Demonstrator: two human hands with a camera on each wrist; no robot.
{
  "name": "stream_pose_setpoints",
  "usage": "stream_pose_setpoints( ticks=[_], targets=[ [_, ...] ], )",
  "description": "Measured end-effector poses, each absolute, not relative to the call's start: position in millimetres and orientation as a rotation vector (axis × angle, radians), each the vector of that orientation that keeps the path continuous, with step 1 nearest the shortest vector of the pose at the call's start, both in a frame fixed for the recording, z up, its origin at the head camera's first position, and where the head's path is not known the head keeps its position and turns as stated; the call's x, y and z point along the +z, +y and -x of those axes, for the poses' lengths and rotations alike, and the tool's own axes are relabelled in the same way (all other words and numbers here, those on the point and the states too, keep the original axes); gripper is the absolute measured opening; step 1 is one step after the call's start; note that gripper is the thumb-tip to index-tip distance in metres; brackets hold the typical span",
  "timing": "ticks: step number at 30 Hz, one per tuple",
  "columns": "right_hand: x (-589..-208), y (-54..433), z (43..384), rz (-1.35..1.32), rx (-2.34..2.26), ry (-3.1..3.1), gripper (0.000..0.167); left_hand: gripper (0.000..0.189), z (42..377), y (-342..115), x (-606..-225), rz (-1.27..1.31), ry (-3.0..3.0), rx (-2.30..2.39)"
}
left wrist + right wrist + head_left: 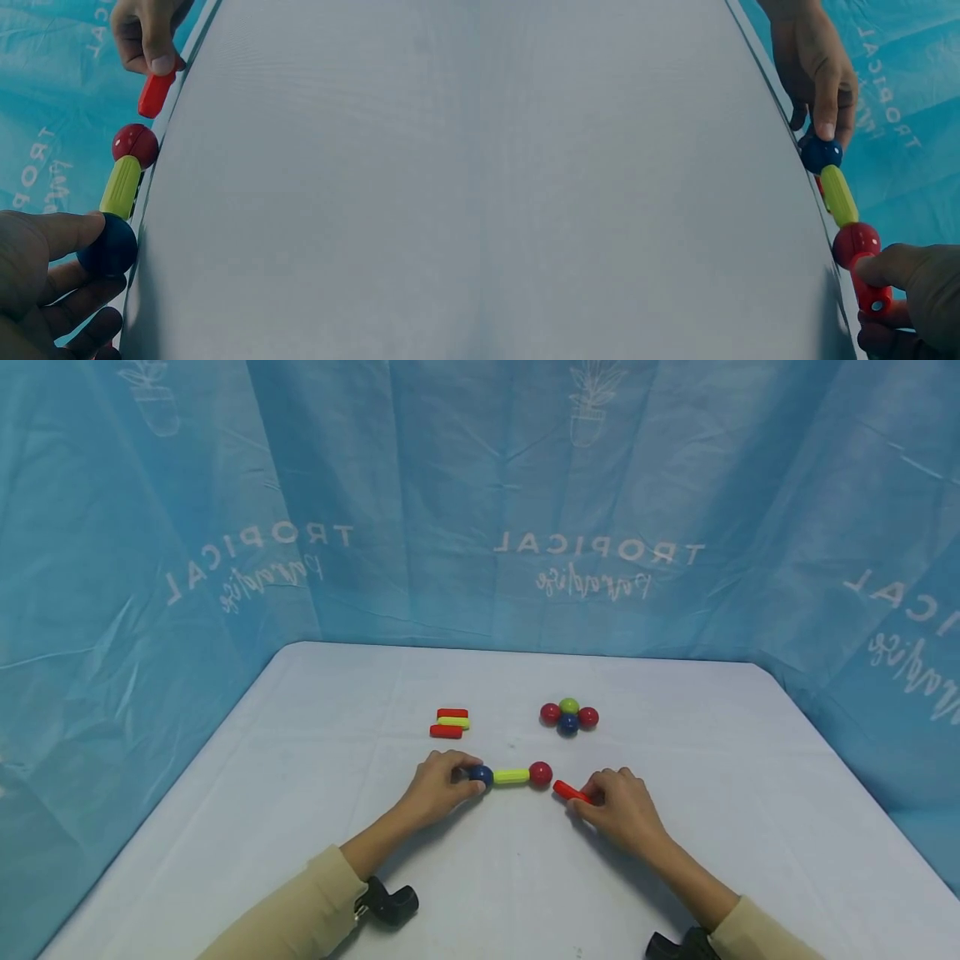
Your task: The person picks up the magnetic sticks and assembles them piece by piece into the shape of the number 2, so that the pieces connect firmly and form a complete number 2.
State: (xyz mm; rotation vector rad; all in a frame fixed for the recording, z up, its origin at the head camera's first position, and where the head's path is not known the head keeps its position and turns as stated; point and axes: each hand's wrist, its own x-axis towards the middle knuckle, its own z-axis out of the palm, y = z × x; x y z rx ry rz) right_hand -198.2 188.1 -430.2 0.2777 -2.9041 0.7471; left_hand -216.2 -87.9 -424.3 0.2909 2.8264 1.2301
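Note:
My left hand point(442, 783) pinches a blue ball point(482, 775) between thumb and fingers. From that ball a yellow-green rod point(512, 776) runs to a red ball point(540, 774), the three joined in a line. In my right hand point(621, 806) is a red rod point(570, 791), gripped between thumb and fingers and pointing at the red ball. A small gap parts the red rod from the red ball point(136, 146) in the left wrist view. The right wrist view shows a round metallic spot on the near end of the red rod point(871, 289).
Behind the left hand lie two red rods point(446, 732) with a yellow-green rod point(453, 722) between them. Farther right sits a cluster of two red balls, a green ball point(569, 706) and a blue ball point(567, 724). Blue printed sheeting point(450, 510) surrounds the white table point(337, 693).

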Motion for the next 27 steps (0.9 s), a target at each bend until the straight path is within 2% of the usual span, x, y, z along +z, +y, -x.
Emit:
stream_pose_setpoints(
  ticks=[12,20,27],
  targets=[
    [-433,183,198,-0.293,0.717,-2.893,0.021,0.033,218,-87,-427,-0.297,2.824,1.236],
    [-434,200,198,-0.523,0.805,-2.978,0.034,0.033,222,-91,-427,-0.324,2.822,1.217],
    [-432,214,207,-0.777,0.797,-2.957,0.036,0.033,224,-92,-427,-0.332,2.79,1.208]
  ],
)
